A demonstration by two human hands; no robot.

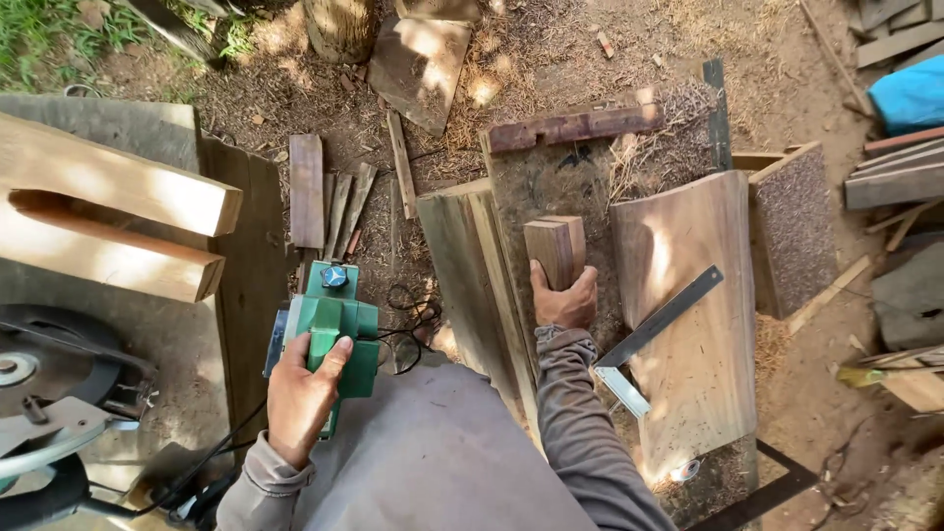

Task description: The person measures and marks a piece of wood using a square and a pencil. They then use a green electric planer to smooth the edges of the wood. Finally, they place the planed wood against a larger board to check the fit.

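My left hand point(302, 391) grips the handle of a green electric planer point(331, 317), held low above my grey-clad lap, its black cord trailing to the right. My right hand point(564, 298) is closed around the lower end of a short squared wooden block point(556, 247), held upright over a workbench covered in sawdust. Both sleeves are grey. A wide brown plank point(688, 324) lies just right of that hand, with a metal try square point(657, 324) resting across it.
Two pale timber beams point(108, 211) lie on a grey table at left beside a circular saw point(39, 393). Grey boards point(472, 265) lean next to the bench. Scrap wood strips point(329, 197), planks point(890, 177) and sawdust cover the dirt ground.
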